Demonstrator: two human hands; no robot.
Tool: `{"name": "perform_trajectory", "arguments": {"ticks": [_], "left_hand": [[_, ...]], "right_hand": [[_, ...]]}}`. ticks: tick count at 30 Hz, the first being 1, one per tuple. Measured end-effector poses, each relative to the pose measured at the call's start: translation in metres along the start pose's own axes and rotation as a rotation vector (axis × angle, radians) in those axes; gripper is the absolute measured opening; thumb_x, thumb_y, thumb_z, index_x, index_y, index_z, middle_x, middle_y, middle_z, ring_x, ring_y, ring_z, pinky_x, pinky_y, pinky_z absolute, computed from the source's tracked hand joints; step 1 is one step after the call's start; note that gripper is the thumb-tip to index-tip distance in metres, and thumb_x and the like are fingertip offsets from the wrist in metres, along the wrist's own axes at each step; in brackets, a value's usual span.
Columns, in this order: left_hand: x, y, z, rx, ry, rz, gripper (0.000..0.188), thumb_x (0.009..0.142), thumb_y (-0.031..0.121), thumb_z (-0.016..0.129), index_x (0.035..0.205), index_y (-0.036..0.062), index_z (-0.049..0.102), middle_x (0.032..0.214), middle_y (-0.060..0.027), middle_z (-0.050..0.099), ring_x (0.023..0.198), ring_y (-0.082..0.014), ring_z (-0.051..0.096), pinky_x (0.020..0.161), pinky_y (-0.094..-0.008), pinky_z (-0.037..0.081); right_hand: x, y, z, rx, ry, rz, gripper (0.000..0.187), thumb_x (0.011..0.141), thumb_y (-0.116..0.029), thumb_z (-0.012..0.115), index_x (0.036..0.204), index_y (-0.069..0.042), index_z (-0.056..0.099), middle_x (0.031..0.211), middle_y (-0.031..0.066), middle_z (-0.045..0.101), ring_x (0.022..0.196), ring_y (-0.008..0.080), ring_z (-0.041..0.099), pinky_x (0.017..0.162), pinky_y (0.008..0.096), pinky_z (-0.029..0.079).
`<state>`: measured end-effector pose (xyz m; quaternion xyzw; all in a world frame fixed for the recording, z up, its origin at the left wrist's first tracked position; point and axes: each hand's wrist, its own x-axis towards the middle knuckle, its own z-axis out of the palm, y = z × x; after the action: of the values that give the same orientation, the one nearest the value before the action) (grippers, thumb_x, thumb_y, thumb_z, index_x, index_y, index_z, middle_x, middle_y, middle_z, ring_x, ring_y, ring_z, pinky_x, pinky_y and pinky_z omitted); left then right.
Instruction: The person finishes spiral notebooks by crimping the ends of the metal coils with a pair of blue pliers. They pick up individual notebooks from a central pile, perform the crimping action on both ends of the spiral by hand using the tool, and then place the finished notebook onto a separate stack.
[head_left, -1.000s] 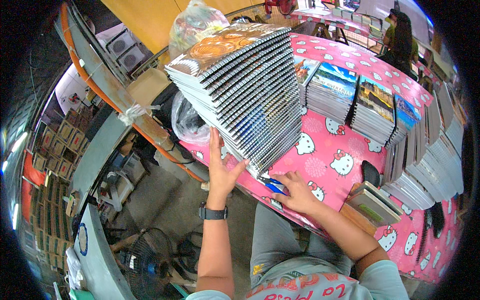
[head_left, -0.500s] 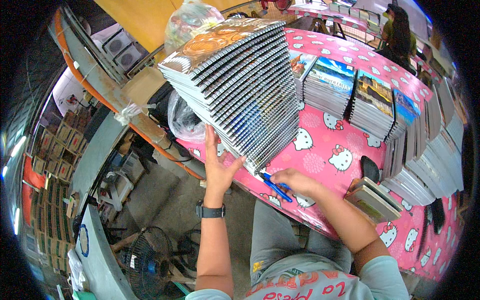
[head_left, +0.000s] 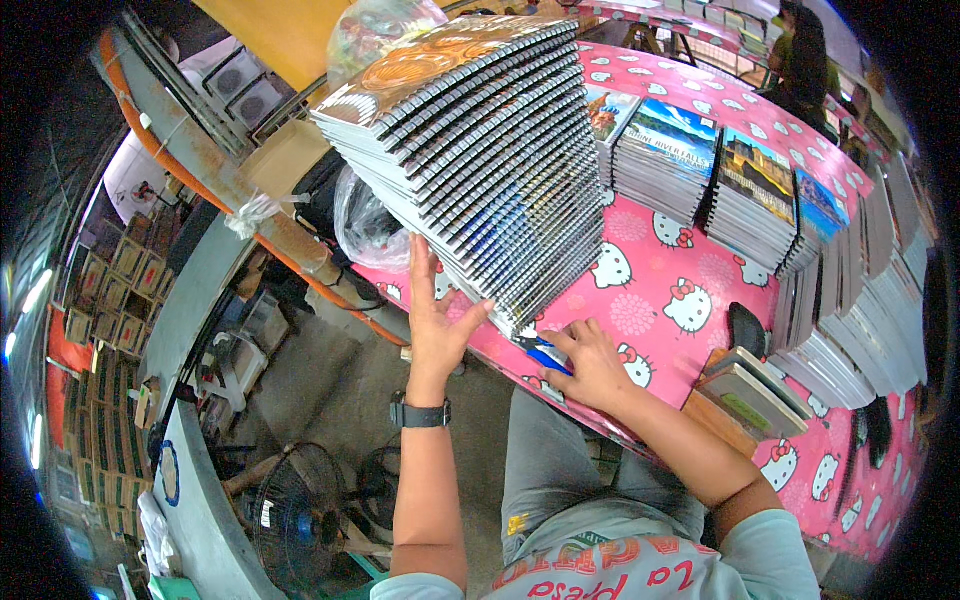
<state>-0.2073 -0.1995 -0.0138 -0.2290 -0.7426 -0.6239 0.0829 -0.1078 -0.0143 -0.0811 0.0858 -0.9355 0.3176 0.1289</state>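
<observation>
A tall stack of spiral-bound books (head_left: 500,190) leans at the table's near left edge, with wire coils facing right and a brown patterned cover on top. My left hand (head_left: 437,325) rests with fingers spread against the lower left side of the stack. At the stack's bottom corner, my right hand (head_left: 592,365) grips blue-handled pliers (head_left: 547,356). The pliers lie low over the table, partly covered by my fingers. Their jaws point toward the bottom coils; I cannot tell whether they touch the wire.
Shorter stacks of spiral-bound books (head_left: 665,150) stand farther back on the pink tablecloth (head_left: 635,300). More books (head_left: 860,300) lean at the right, near a small box (head_left: 755,395). A metal pole (head_left: 210,170) and a floor fan (head_left: 300,510) are at left. Another person (head_left: 800,60) is far right.
My right hand has shifted and turned over the pliers' handles, covering more of them. The handles look closer together. My left hand stays against the stack, which appears slightly shifted in view.
</observation>
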Motion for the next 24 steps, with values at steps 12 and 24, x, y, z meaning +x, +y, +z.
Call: {"name": "perform_trajectory", "arguments": {"ticks": [12, 24], "left_hand": [[0.000, -0.002, -0.001, -0.037, -0.002, 0.024, 0.105, 0.064, -0.002, 0.074, 0.145, 0.0139, 0.007, 0.145, -0.0152, 0.019, 0.132, -0.0307, 0.025, 0.097, -0.0483, 0.037], [0.000, -0.002, 0.000, -0.008, -0.007, 0.020, 0.105, 0.065, 0.002, 0.074, 0.145, 0.0149, 0.007, 0.144, -0.0151, 0.021, 0.131, -0.0307, 0.026, 0.096, -0.0464, 0.039]], "right_hand": [[-0.003, -0.004, 0.000, -0.026, 0.016, -0.013, 0.053, 0.066, -0.029, 0.070, 0.114, -0.010, 0.058, 0.092, 0.0132, 0.052, 0.092, 0.0288, 0.048, 0.076, 0.0403, 0.039], [0.048, 0.027, -0.025, 0.834, -0.726, 0.649, 0.036, 0.079, -0.034, 0.058, 0.104, -0.009, 0.064, 0.083, 0.0127, 0.067, 0.078, 0.0187, 0.064, 0.070, 0.0385, 0.049]]}}
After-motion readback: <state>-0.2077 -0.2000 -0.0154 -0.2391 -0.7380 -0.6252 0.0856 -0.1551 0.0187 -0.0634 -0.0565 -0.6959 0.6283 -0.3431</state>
